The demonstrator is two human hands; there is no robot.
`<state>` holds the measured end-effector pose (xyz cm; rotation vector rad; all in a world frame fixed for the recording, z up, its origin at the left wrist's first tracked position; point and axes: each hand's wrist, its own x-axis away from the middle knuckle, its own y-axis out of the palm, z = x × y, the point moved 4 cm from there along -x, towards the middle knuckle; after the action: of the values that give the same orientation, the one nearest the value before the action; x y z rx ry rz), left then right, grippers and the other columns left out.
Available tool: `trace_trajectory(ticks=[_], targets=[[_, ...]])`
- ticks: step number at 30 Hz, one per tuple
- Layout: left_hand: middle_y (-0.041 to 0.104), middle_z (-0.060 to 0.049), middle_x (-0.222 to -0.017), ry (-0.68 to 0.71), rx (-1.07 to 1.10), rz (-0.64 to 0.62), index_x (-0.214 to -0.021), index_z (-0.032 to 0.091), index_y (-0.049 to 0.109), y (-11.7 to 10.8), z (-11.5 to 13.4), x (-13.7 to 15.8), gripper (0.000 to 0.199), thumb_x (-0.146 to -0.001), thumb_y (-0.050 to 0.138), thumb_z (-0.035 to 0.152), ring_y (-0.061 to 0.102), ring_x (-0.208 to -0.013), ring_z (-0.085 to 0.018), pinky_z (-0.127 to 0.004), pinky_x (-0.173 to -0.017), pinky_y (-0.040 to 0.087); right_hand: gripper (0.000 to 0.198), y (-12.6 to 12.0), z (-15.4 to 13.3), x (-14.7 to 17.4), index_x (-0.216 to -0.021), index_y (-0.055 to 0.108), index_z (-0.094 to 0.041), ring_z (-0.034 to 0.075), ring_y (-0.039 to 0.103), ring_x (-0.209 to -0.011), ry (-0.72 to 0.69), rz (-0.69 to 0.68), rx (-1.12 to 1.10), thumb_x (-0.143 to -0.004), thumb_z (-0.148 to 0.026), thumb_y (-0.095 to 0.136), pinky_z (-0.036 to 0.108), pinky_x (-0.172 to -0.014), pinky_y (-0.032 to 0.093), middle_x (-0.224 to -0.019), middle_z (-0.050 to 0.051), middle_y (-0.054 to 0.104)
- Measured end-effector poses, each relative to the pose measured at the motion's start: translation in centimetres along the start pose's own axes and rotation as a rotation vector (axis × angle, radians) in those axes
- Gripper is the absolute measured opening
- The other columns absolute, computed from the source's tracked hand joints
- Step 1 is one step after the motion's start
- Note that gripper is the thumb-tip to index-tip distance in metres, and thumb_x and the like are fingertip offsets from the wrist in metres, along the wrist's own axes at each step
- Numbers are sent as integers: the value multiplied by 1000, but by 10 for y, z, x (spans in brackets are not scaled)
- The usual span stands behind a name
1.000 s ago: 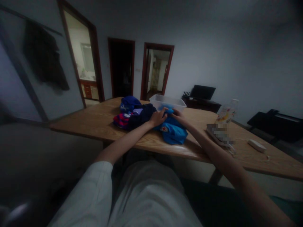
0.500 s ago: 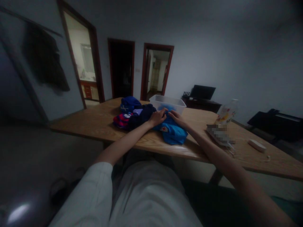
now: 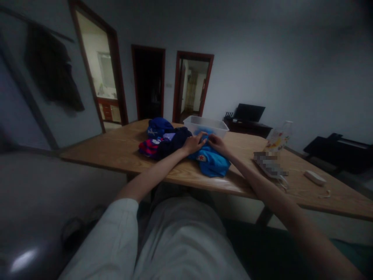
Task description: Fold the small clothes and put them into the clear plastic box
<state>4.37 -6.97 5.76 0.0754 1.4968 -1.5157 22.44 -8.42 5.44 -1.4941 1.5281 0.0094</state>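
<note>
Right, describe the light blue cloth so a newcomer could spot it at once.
On the table, find the clear tub. On its near side, at the left hand and right hand, lies the cloth. Unlike the clothes heaped to its left, it is light blue with a red star.

No lettering, brand or number is legible from where I stand. Marks noted: one red star on a pale patch (image 3: 201, 158) of the bright blue cloth (image 3: 215, 165); one white mark (image 3: 152, 132), form unclear, on the dark blue cloth (image 3: 161, 125).
</note>
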Motion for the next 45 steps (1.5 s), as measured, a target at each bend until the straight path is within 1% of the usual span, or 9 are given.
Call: trace_trajectory(ticks=[5, 11, 17, 21, 27, 33, 38, 41, 45], targets=[[77, -7, -102, 9, -8, -17, -141, 26, 54, -1, 0, 1, 47, -105, 44, 55, 75, -98, -26, -32, -85, 53, 53, 1, 2, -1, -80, 60, -20, 16, 46, -67, 2, -15, 70, -87, -72, 58, 29, -63, 36, -71, 1, 54], [74, -6, -108, 62, 70, 55, -131, 23, 56, -4, 3, 4, 62, -89, 65, 68, 73, -96, -22, -28, -81, 51, 50, -1, -2, 0, -85, 61, -19, 16, 46, -69, -55, -43, 22, -88, -70, 60, 27, -62, 36, -73, 0, 54], [74, -5, -111, 97, 73, 117, -117, 22, 63, -4, 1, 1, 31, -101, 54, 47, 71, -94, -19, -27, -78, 50, 53, 3, -1, 0, -78, 57, -19, 14, 44, -65, -90, -52, 32, -89, -71, 60, 27, -59, 34, -70, 0, 52], [75, -5, -110, 67, 39, 129, -112, 23, 66, -5, -1, -1, 20, -99, 53, 31, 71, -97, -20, -29, -81, 51, 52, 6, -2, -1, -77, 60, -18, 14, 46, -65, -72, -77, 69, -92, -68, 60, 26, -58, 35, -70, 1, 55], [76, -5, -110, 14, 79, 153, -109, 23, 69, -7, -5, -4, 21, -97, 52, 23, 71, -99, -21, -30, -87, 52, 49, 3, -5, -1, -85, 62, -19, 16, 51, -68, -80, -21, 74, -93, -67, 59, 28, -61, 41, -77, 2, 61], [75, -4, -110, 59, 206, 115, -124, 23, 67, -4, -8, -6, 37, -100, 39, 17, 71, -98, -20, -30, -91, 52, 46, 2, 1, -1, -93, 65, -20, 18, 56, -72, -72, 27, 49, -93, -66, 61, 29, -66, 45, -83, 3, 65], [73, -4, -111, 101, 166, 79, -133, 24, 62, -6, -3, -1, 45, -91, 51, 13, 70, -98, -21, -30, -87, 54, 48, 2, 1, -1, -90, 66, -21, 17, 53, -68, -60, 78, -13, -90, -69, 63, 29, -63, 44, -77, 2, 62], [69, -5, -119, 145, 112, 71, -130, 25, 62, -7, 3, 2, 42, -89, 58, 17, 70, -96, -20, -29, -84, 55, 48, 2, -2, 0, -93, 65, -21, 18, 58, -74, -17, 61, -125, -88, -69, 65, 29, -67, 47, -82, 3, 66], [65, -6, -124, 149, 84, 117, -119, 23, 66, -10, 5, 3, 28, -91, 61, 24, 69, -95, -19, -28, -78, 56, 43, 0, -12, 2, -103, 67, -22, 21, 64, -87, 7, 30, -195, -87, -61, 70, 33, -78, 53, -98, 5, 71]])
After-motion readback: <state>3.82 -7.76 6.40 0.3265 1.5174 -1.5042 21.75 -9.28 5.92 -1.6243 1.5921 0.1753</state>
